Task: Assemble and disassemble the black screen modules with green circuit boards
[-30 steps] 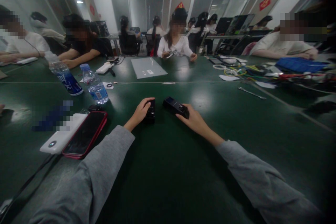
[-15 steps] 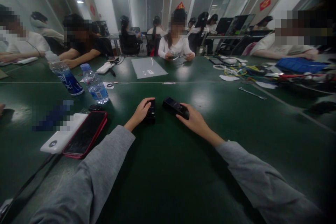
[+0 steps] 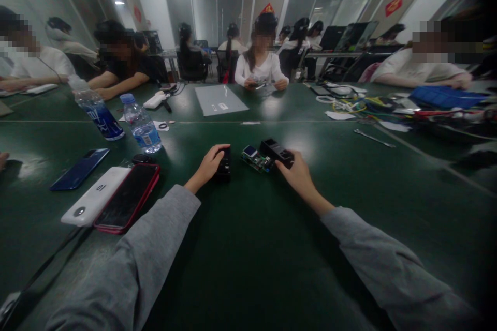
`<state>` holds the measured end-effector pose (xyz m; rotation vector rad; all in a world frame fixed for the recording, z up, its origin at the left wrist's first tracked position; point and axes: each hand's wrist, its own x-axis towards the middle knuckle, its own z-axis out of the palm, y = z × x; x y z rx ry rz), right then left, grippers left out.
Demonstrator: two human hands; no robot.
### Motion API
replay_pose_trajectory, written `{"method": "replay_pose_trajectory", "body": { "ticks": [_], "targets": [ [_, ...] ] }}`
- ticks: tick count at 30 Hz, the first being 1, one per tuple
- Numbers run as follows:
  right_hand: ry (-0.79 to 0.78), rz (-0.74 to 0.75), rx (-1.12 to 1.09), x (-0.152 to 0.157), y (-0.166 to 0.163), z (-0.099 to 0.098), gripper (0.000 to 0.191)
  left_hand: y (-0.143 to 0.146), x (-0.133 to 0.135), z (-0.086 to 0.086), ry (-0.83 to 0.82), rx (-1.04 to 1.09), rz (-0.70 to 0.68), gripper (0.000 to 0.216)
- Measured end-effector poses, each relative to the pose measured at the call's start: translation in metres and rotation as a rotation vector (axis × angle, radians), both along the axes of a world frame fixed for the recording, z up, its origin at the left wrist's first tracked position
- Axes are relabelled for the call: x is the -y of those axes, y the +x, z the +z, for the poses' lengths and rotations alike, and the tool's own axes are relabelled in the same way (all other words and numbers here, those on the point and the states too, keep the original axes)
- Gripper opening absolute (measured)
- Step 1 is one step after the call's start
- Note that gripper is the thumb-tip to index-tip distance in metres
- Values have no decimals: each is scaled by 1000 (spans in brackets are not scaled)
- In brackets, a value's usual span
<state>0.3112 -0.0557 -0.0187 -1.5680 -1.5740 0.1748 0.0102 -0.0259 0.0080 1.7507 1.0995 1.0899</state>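
My left hand [image 3: 207,169] is closed around the side of a black case part [image 3: 225,165] that rests on the table, with fingers over its top edge. My right hand [image 3: 300,175] grips the near right end of a black casing cover [image 3: 276,151] with a window-like cutout, tilted beside a circuit board [image 3: 255,160]. A small screen [image 3: 250,151] sits on the green board, which lies bare between my two hands. The cover is close to the board's right end; I cannot tell whether they touch.
On the left of the green table [image 3: 233,269] lie a red-cased phone [image 3: 128,199], a white power bank [image 3: 95,196] and a blue phone [image 3: 81,169]. Two bottles [image 3: 142,126] stand beyond. A wrench [image 3: 373,138] and tangled cables [image 3: 357,106] lie right. Several people sit around.
My right hand has moved right with the black cover, and the circuit board with its screen now shows uncovered. My left hand and its case part have stayed in place.
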Motion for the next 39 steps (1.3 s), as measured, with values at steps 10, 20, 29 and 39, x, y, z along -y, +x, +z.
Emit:
{"method": "replay_pose_trajectory", "body": {
  "ticks": [10,20,29,39],
  "targets": [
    [127,-85,205,19,-20,20,59,-1,1,0,-4,-8,-3,36],
    [12,516,596,33,-38,33,55,0,0,0,23,-7,-5,35],
    [87,155,651,29,-32,25,49,2,-1,-1,61,-54,65,39],
    [97,452,372,64,-125,35,65,5,-4,-15,142,-160,185,55]
  ]
}}
